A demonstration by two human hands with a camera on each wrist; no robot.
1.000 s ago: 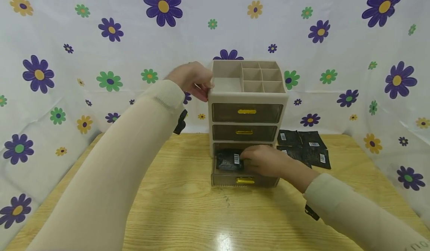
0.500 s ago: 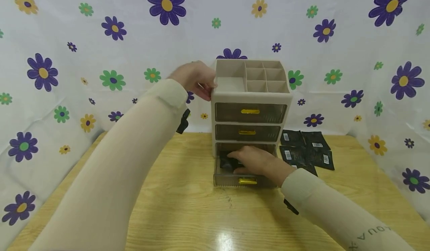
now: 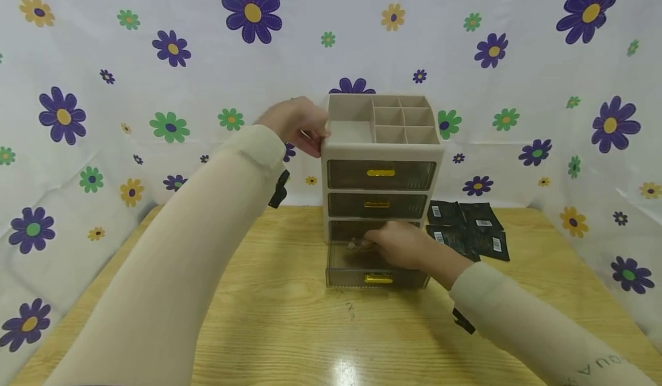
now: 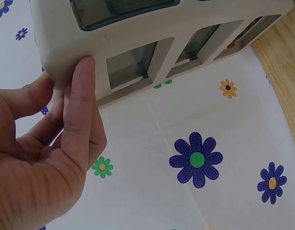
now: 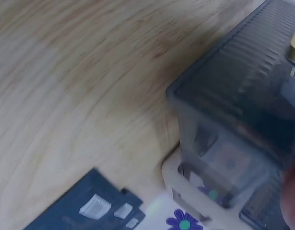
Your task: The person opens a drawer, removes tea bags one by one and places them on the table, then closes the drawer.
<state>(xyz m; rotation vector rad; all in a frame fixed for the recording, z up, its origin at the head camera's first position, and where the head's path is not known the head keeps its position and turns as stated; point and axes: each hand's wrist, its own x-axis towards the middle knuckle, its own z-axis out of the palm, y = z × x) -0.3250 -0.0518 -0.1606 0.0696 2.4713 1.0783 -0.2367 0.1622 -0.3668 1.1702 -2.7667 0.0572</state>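
Observation:
My left hand (image 4: 56,129) grips the upper left corner of a beige drawer organizer (image 3: 381,151), thumb on one side and fingers on the other. The bottom drawer (image 3: 343,262), clear grey with a gold handle (image 3: 378,278), stands pulled out. Inside it, my right hand (image 3: 402,245) reaches down with bent fingers. A small pale thing (image 3: 355,243) shows at its fingertips, too blurred to name. What lies beneath the palm is hidden. In the right wrist view, only a bit of that hand (image 5: 291,196) shows beside the blurred drawer.
Several flat black packets (image 3: 486,241) with white barcode labels lie on the wooden table (image 3: 258,317), right of the organizer. The upper drawer (image 3: 380,182) and middle drawer (image 3: 364,209) are closed. Divided compartments (image 3: 405,119) form the top. A flowered cloth (image 3: 289,47) hangs behind.
My right hand moved left onto the black packet in the drawer, then drew back slightly right. That packet no longer shows in the drawer. My left hand keeps its grip on the corner.

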